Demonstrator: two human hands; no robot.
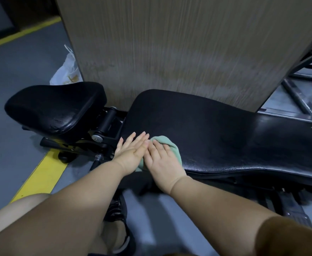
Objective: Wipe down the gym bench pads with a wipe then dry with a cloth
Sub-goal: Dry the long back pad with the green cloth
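Note:
A long black back pad (216,130) of the gym bench lies across the middle, with a smaller black seat pad (55,106) to its left. A light green cloth (167,145) lies on the near left end of the back pad. My right hand (161,161) presses flat on the cloth with straight fingers. My left hand (132,152) lies flat beside it, fingers straight, resting on the pad and the cloth's left edge. Most of the cloth is hidden under the hands.
A tall wood-grain panel (179,47) stands right behind the bench. A white plastic bag (66,71) sits on the grey floor at its left corner. Yellow floor lines (40,174) run left of the bench. A metal frame (303,97) lies at right.

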